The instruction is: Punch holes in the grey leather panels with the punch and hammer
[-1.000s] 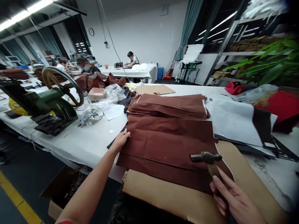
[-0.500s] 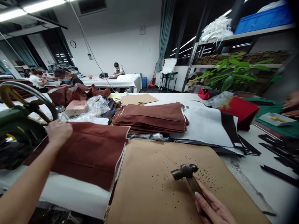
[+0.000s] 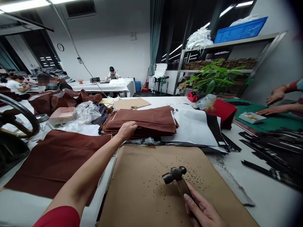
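A ball-peen hammer (image 3: 175, 175) is held by its wooden handle in my right hand (image 3: 203, 206), with its head over a brown board (image 3: 132, 192) dotted with small dark marks. My left hand (image 3: 128, 130) reaches to the front edge of a stack of reddish-brown fabric pieces (image 3: 149, 117). Its fingers are curled at that edge, closed on a fabric piece; the fingertips are partly hidden. To the left, a single reddish-brown fabric piece (image 3: 52, 160) lies flat on the white table, partly covered by my left forearm.
A machine handwheel (image 3: 33, 116) stands at the far left. Clear plastic bags (image 3: 82, 113) and a pink box (image 3: 62, 116) lie behind the fabric. White and black sheets (image 3: 189, 123) sit right of the stack. At right, a co-worker's hands (image 3: 276, 102) work over a green mat (image 3: 246, 110).
My left hand has let go of the fabric piece at left and moved right to the stack. That piece now lies flat. The view has turned right; the hammer stays in my right hand.
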`<state>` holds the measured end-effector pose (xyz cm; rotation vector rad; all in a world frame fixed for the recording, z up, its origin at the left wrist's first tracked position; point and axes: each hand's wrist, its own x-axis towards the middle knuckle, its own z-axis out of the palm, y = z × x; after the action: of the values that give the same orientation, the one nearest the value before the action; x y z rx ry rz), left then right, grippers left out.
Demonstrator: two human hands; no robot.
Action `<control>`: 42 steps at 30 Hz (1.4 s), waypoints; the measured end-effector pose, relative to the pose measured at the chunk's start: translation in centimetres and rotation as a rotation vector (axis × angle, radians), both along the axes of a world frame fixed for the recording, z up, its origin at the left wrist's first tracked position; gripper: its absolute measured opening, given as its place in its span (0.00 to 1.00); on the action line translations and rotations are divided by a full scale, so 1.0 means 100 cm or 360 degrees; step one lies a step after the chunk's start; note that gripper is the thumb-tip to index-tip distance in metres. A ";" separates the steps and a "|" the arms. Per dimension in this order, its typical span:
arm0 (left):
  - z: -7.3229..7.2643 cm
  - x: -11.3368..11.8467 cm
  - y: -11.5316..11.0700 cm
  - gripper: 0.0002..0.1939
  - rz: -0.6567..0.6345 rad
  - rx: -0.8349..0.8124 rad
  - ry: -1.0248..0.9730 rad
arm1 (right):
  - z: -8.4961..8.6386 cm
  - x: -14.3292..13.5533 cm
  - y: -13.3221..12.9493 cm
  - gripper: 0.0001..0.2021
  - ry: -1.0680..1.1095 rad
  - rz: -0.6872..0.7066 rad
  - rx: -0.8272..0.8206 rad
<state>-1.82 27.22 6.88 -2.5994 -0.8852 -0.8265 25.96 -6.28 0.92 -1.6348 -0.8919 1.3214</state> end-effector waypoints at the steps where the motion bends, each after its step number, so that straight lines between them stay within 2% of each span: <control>1: 0.008 0.000 -0.002 0.11 0.0023 0.0012 -0.0029 | -0.001 0.001 0.001 0.51 -0.0010 0.0021 0.0021; 4: 0.035 0.002 -0.030 0.13 0.0054 0.0056 -0.0119 | -0.001 0.001 0.001 0.48 0.0018 0.0058 0.0097; 6: 0.046 0.004 -0.070 0.13 -0.0011 0.0065 -0.0123 | 0.000 0.001 -0.006 0.45 0.0048 0.0005 0.0200; 7: 0.047 0.003 -0.096 0.12 -0.0071 0.0051 -0.0098 | 0.002 0.002 -0.011 0.43 0.0063 -0.0051 0.0266; 9: 0.037 -0.001 -0.153 0.11 -0.0247 -0.0051 0.0001 | 0.008 0.003 -0.026 0.38 0.0128 -0.0159 0.0408; 11: 0.016 -0.005 -0.205 0.11 -0.0463 -0.0299 0.0113 | 0.018 0.003 -0.042 0.34 0.0228 -0.0207 0.0525; 13: -0.005 -0.009 -0.241 0.11 -0.0577 -0.0658 0.0068 | 0.030 0.000 -0.050 0.30 0.0290 -0.0213 0.0580; 14: -0.014 -0.009 -0.250 0.12 -0.0560 -0.0849 -0.0056 | 0.035 -0.003 -0.051 0.29 0.0294 -0.0213 0.0576; 16: -0.027 -0.009 -0.255 0.15 -0.0399 -0.1209 -0.0486 | 0.038 -0.010 -0.046 0.30 0.0265 -0.0204 0.0507; 19: -0.038 -0.005 -0.246 0.20 -0.0157 -0.1577 -0.1041 | 0.029 -0.020 -0.034 0.35 0.0172 -0.0105 0.0388; 21: -0.043 -0.001 -0.242 0.22 -0.0154 -0.1815 -0.1260 | 0.019 -0.023 -0.028 0.37 0.0077 -0.0012 0.0355; 24: -0.048 0.003 -0.243 0.25 -0.0301 -0.2122 -0.1513 | 0.012 -0.022 -0.026 0.38 -0.0009 0.0067 0.0321; 25: -0.049 0.003 -0.244 0.25 -0.0351 -0.2141 -0.1527 | 0.012 -0.022 -0.027 0.39 -0.0019 0.0076 0.0313; 27: -0.049 0.002 -0.245 0.24 -0.0380 -0.2005 -0.1391 | 0.012 -0.021 -0.027 0.40 -0.0035 0.0087 0.0297; 30: -0.050 0.000 -0.243 0.20 -0.0241 -0.1606 -0.1045 | 0.014 -0.020 -0.027 0.39 -0.0064 0.0111 0.0289; 31: -0.051 -0.001 -0.242 0.19 -0.0193 -0.1555 -0.1017 | 0.014 -0.020 -0.027 0.39 -0.0071 0.0121 0.0283; 37: -0.058 0.002 -0.242 0.20 -0.0169 -0.1952 -0.1418 | 0.016 -0.020 -0.028 0.38 -0.0086 0.0141 0.0230; 42: -0.057 0.003 -0.245 0.16 -0.0162 -0.1905 -0.1271 | 0.017 -0.019 -0.028 0.38 -0.0127 0.0153 0.0222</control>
<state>-1.56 2.77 1.17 -3.2452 -1.9413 -1.8784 24.03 -9.10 2.64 -1.5622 -1.0979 1.2362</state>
